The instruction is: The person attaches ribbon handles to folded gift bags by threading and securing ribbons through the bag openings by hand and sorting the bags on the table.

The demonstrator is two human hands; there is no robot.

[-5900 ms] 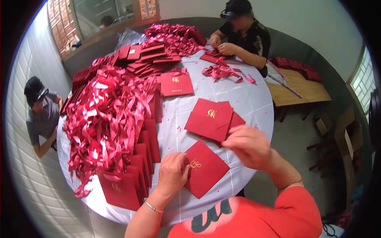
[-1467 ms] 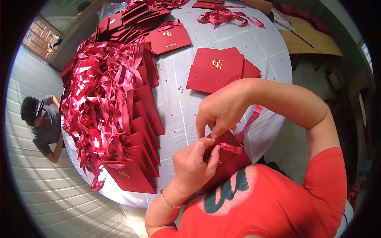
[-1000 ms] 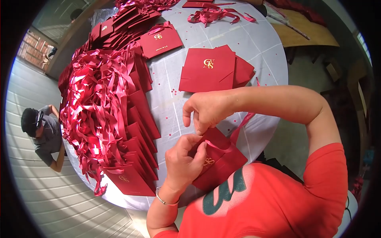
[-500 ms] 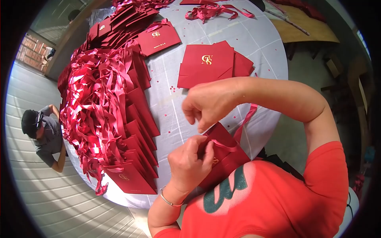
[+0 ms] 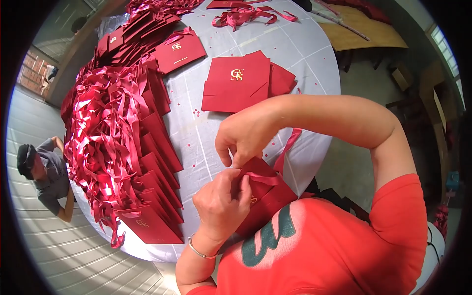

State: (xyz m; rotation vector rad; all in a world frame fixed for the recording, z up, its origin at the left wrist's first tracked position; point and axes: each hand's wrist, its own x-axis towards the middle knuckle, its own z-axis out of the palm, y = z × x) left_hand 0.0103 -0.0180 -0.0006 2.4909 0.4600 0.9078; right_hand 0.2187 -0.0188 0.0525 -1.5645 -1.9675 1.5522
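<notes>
A dark red paper gift bag (image 5: 270,200) with gold lettering lies against my front at the table's near edge. My left hand (image 5: 220,200), with a bracelet at the wrist, is closed on the bag's upper edge and ribbon, thumb against forefinger. Just above it, my right hand (image 5: 250,132) bends down, fingertips pinched close to the bag's top corner. What those fingertips hold is hidden. One red ribbon (image 5: 286,153) trails from the bag towards the right, and a short loop (image 5: 263,178) crosses its front.
Flat red bags (image 5: 237,88) lie beyond my right hand. To the left stands a long row of bags topped with ribbons (image 5: 105,132). Loose ribbons (image 5: 246,17) lie at the far side of the white-covered table (image 5: 196,132). A person in a cap (image 5: 42,172) is at the left.
My right hand has come down nearer to my left hand and the bag's corner. My left hand keeps its grip. The whole view has shifted slightly.
</notes>
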